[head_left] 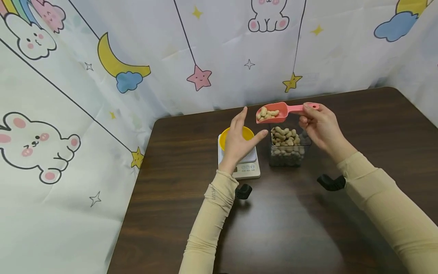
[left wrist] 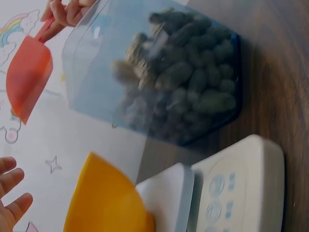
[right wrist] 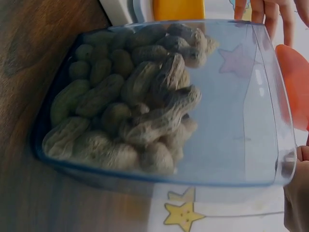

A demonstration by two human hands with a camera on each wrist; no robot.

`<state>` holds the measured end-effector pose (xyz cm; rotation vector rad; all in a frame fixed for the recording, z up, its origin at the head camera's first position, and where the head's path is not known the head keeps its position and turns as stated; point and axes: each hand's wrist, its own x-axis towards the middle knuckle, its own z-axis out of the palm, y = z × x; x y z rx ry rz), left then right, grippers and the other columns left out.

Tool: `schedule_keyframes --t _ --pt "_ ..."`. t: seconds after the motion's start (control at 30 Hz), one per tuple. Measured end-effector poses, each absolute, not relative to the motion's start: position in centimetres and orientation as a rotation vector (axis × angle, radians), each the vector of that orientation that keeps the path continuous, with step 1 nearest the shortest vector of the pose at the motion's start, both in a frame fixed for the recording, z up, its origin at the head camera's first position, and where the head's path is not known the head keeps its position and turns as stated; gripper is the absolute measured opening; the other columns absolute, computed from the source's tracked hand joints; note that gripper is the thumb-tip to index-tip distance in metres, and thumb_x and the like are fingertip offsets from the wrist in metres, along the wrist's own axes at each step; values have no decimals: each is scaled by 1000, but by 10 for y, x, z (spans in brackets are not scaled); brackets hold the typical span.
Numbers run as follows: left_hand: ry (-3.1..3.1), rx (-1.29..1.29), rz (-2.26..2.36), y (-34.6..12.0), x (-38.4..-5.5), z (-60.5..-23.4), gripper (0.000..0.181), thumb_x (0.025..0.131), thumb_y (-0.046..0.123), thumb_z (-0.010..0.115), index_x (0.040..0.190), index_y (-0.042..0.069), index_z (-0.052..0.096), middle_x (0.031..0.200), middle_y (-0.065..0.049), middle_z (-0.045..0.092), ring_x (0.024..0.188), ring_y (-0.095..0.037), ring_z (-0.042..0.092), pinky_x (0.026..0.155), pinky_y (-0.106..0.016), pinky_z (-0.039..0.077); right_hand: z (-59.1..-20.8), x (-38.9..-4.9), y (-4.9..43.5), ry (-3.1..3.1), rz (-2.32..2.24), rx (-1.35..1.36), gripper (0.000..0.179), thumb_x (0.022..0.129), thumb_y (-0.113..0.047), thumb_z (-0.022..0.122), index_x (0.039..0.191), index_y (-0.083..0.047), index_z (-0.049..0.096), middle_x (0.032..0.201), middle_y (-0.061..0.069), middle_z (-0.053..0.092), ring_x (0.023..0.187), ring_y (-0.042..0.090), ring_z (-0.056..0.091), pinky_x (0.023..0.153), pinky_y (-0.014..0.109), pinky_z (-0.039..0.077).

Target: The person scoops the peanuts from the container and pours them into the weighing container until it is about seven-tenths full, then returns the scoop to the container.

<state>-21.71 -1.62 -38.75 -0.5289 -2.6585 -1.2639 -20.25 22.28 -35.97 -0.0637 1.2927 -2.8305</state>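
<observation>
a pink scoop (head_left: 283, 110), bearing unshelled peanuts (head_left: 267, 113), is held by its handle in the right hand (head_left: 321, 125), higher than the rim of a clear box (head_left: 286, 163) partly filled with more peanuts. the left hand (head_left: 237, 140), thumb spread wide from extended fingers, hovers near a yellow bowl (head_left: 248, 134). the bowl rests on a white scale (head_left: 249, 172) beside the box, upon a dark wooden table (head_left: 273, 228).
</observation>
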Motion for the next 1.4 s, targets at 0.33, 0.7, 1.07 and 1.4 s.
schedule_keyframes --t 0.33,0.7,1.07,1.4 --pt "-2592 -387 -1371 -41 -217 -398 83 80 51 65 148 38 18 150 -1 31 131 -29 40 108 -53 35 -361 -207 208 1370 -2793 -16 31 88 -12 61 107 -4 39 78 3 61 62 11 43 57 22 39" --pt "-2554 -276 -1433 -58 -208 -423 84 78 56 65 147 36 21 149 -4 32 132 -30 38 107 -54 35 -366 -208 191 1576 -2606 48 33 89 -19 59 110 -7 37 84 -1 53 64 8 43 58 18 40" --pt "-2533 -279 -1380 -59 -206 -446 94 74 71 58 149 27 21 149 -10 31 131 -33 38 107 -54 35 -365 -213 187 1671 -2487 27 29 91 -17 57 110 -8 38 89 0 46 64 7 41 58 20 36" --pt "-2602 -265 -1373 -60 -204 -458 100 71 67 64 150 29 16 150 -9 26 130 -33 39 107 -51 37 -368 -216 185 1811 -2339 41 25 93 -21 53 109 -10 37 95 3 41 68 8 40 61 19 38"
